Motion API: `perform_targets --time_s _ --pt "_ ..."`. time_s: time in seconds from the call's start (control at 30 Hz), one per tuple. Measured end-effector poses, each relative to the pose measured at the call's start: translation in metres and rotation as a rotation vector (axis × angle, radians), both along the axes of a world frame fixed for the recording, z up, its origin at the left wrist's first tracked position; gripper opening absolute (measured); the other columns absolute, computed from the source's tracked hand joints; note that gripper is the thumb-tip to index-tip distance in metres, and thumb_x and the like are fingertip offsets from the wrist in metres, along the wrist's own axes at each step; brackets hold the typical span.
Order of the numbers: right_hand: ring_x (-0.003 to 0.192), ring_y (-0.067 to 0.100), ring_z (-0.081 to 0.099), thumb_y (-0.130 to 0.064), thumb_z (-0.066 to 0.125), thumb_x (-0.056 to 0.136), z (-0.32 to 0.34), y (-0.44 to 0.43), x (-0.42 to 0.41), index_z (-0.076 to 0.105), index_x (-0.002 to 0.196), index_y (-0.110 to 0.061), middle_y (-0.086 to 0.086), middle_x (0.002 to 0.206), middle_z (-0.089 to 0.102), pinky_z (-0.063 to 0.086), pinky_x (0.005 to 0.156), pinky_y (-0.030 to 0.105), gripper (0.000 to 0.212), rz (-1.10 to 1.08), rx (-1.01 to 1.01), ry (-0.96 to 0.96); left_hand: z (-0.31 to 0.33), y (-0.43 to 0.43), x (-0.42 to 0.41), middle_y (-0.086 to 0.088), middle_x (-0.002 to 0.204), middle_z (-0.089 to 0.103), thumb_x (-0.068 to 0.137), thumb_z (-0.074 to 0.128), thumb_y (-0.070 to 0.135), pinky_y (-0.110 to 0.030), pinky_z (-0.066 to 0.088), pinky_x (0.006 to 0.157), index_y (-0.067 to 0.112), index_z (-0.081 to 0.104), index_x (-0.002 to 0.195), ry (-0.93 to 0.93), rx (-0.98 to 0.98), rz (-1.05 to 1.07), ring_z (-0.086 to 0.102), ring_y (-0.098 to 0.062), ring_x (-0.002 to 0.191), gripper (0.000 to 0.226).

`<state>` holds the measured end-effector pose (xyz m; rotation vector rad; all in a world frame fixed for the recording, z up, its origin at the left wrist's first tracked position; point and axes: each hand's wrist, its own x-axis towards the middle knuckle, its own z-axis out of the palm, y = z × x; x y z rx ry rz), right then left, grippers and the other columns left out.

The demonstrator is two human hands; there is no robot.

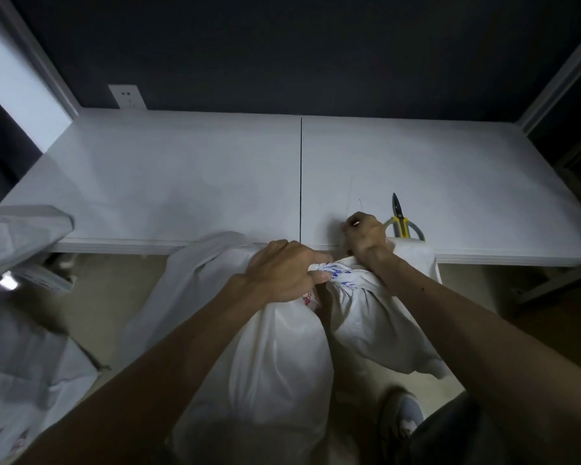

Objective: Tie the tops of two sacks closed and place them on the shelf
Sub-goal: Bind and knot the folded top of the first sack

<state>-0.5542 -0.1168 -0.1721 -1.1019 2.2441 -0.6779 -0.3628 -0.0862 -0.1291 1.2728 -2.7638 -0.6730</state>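
No lettering can be read anywhere. The white sack point(269, 347), just below the front edge of the shelf point(182, 179), carries blue print point(341, 275) on its bunched top (too crumpled to make out) and a scrap of red print point(311, 300). A second sack point(31, 380) at lower left shows blurred red marks point(17, 441).

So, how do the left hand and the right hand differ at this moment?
The left hand grips the gathered neck of the sack; the right hand is a fist next to it, and what it holds I cannot tell. The left hand is in front of the shelf edge; the right hand is over that edge, beside the scissors. Both have curled fingers.
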Motion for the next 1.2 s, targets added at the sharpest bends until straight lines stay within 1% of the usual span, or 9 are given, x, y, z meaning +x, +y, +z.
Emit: perform_targets --time_s 0.07,0.13,0.3,0.4,0.63,0.77,0.93,1.03,1.2 --pt "0.058 0.019 0.065 -0.009 0.054 0.094 0.019 0.005 0.012 0.065 0.083 -0.011 0.007 0.074 0.07 0.056 0.054 0.027 0.016 0.04 -0.069 -0.197 0.006 0.008 0.009 0.003 0.116 0.072 0.092 0.055 0.051 -0.04 0.049 0.091 0.045 0.06 0.122 0.049 0.045 0.03 0.062 -0.026 0.106 0.031" --pt "0.037 0.015 0.051 0.003 0.05 0.095 0.04 0.016 0.026 0.057 0.079 -0.005 0.011 0.063 0.063 0.042 0.036 0.02 0.019 0.107 -0.085 -0.397 0.012 0.019 0.019 0.003 0.114 0.072 0.092 0.057 0.051 -0.04 0.051 0.088 0.044 0.062 0.12 0.106 0.099 0.045 0.063 -0.023 0.104 0.029" --pt "0.055 0.017 0.06 0.005 0.055 0.094 0.087 0.046 0.052 0.057 0.072 -0.002 0.017 0.077 0.065 0.055 0.048 0.018 0.023 0.217 -0.045 -0.598 0.032 0.046 0.049 -0.003 0.114 0.073 0.092 0.064 0.04 -0.04 0.052 0.089 0.032 0.07 0.115 0.248 0.136 0.093 0.066 -0.023 0.105 0.025" --pt "0.044 0.011 0.056 0.009 0.056 0.091 0.105 0.064 0.064 0.055 0.065 -0.004 0.014 0.076 0.063 0.047 0.041 0.017 0.029 0.198 -0.05 -0.683 0.04 0.058 0.065 -0.002 0.11 0.074 0.091 0.066 0.038 -0.041 0.054 0.089 0.034 0.068 0.111 0.314 0.186 0.123 0.067 -0.021 0.103 0.02" --pt "0.043 0.012 0.052 -0.002 0.059 0.094 0.091 0.083 0.092 0.056 0.07 -0.003 0.003 0.053 0.058 0.046 0.047 0.019 0.024 0.288 -0.072 -0.645 0.045 0.07 0.086 0.005 0.08 0.069 0.092 0.066 0.032 -0.029 0.045 0.07 0.03 0.072 0.1 0.347 0.206 0.082 0.058 -0.01 0.07 0.01" --pt "0.049 0.018 0.052 -0.006 0.06 0.094 0.087 0.084 0.093 0.058 0.074 -0.005 0.01 0.061 0.06 0.047 0.052 0.025 0.02 0.278 -0.06 -0.598 0.041 0.071 0.086 0.007 0.073 0.061 0.093 0.062 0.036 -0.029 0.042 0.067 0.032 0.069 0.104 0.299 0.18 0.04 0.052 -0.007 0.064 0.014" --pt "0.048 0.02 0.056 0.0 0.056 0.093 0.089 0.085 0.093 0.05 0.082 -0.006 0.016 0.074 0.071 0.047 0.046 0.025 0.013 0.261 -0.119 -0.609 0.037 0.072 0.085 0.006 0.093 0.07 0.09 0.057 0.047 -0.032 0.048 0.084 0.045 0.059 0.114 0.286 0.166 0.034 0.064 -0.016 0.093 0.025" --pt "0.051 0.019 0.053 0.002 0.062 0.089 0.087 0.088 0.092 0.06 0.084 -0.002 0.016 0.071 0.068 0.047 0.049 0.025 0.007 0.28 -0.194 -0.607 0.041 0.074 0.085 -0.002 0.093 0.068 0.094 0.061 0.038 -0.029 0.042 0.075 0.051 0.048 0.107 0.286 0.155 0.008 0.062 -0.025 0.094 0.022" --pt "0.049 0.014 0.061 0.006 0.064 0.088 0.088 0.091 0.09 0.067 0.082 0.003 0.016 0.071 0.066 0.053 0.051 0.021 0.007 0.224 -0.266 -0.726 0.037 0.07 0.085 -0.003 0.104 0.073 0.091 0.064 0.041 -0.026 0.044 0.077 0.036 0.067 0.119 0.304 0.198 0.091 0.066 -0.021 0.098 0.028"
